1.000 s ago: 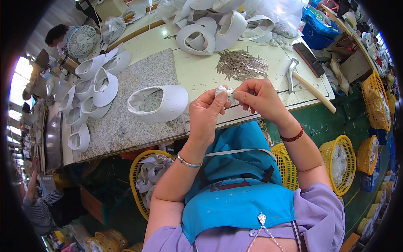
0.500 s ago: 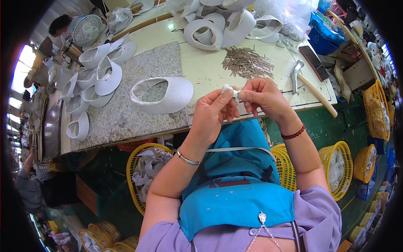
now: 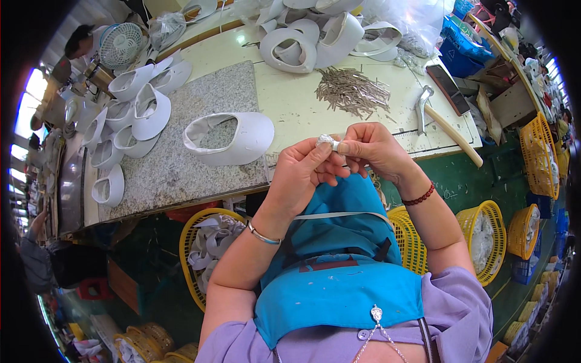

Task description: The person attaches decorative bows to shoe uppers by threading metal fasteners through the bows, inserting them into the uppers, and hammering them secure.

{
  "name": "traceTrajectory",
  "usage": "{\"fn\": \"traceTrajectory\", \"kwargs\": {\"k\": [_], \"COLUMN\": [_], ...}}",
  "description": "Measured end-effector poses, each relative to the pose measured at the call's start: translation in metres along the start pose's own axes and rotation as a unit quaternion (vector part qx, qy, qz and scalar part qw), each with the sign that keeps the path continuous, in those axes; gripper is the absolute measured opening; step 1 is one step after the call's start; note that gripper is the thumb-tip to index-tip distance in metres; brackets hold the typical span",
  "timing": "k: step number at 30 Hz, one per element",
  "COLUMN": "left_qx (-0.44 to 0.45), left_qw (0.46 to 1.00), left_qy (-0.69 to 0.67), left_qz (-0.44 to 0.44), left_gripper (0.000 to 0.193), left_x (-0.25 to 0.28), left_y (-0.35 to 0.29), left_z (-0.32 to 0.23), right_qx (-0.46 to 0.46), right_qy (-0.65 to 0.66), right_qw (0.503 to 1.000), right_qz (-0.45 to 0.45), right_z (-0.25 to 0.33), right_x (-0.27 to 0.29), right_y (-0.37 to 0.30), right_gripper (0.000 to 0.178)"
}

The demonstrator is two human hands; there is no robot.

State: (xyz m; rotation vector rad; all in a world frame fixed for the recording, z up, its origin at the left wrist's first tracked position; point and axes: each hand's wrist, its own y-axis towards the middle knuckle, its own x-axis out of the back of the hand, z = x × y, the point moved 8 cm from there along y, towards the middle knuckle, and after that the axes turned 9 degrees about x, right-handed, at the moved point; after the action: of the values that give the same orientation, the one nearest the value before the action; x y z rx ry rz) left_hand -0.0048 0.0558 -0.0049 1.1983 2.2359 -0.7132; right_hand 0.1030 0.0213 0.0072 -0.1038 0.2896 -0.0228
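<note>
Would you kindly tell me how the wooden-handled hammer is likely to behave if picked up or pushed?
The hammer probably feels head-heavy, since its head looks metal and its handle wooden. The straight, solid-looking handle should stay stiff. Pushed, it might swivel or tip, as the handle's end overhangs the table.

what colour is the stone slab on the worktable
Speckled grey; the stone slab shows best in the head view.
</note>
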Motion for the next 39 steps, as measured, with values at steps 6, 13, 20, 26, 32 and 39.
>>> {"fn": "traceTrajectory", "kwargs": {"k": [6, 13, 20, 26, 32, 39], "left_qx": [-0.031, -0.105, -0.255, -0.211, -0.201, -0.19], "left_qw": [0.998, 0.986, 0.919, 0.939, 0.945, 0.95], "left_qy": [0.016, 0.099, 0.26, 0.222, 0.207, 0.186], "left_qz": [-0.053, -0.085, -0.155, -0.155, -0.155, -0.161], "left_gripper": [0.024, 0.023, 0.023, 0.023, 0.024, 0.022], "left_x": [0.007, 0.003, -0.001, 0.004, 0.008, 0.008], "left_y": [-0.001, -0.002, -0.006, -0.004, -0.004, -0.003], "left_z": [-0.004, -0.007, -0.019, -0.015, -0.015, -0.013], "right_qx": [0.043, 0.075, 0.164, 0.125, 0.076, 0.088], "right_qy": [-0.139, -0.252, -0.386, -0.287, -0.282, -0.291], "right_qw": [0.989, 0.962, 0.901, 0.942, 0.954, 0.951], "right_qz": [-0.031, -0.068, -0.114, -0.121, -0.072, -0.054], "right_z": [0.02, 0.031, 0.042, 0.025, 0.025, 0.026], "right_x": [0.003, -0.003, -0.009, 0.003, -0.003, -0.003], "right_y": [-0.005, -0.007, -0.006, -0.006, -0.001, 0.0], "right_gripper": [0.019, 0.015, 0.013, 0.016, 0.027, 0.021]}}
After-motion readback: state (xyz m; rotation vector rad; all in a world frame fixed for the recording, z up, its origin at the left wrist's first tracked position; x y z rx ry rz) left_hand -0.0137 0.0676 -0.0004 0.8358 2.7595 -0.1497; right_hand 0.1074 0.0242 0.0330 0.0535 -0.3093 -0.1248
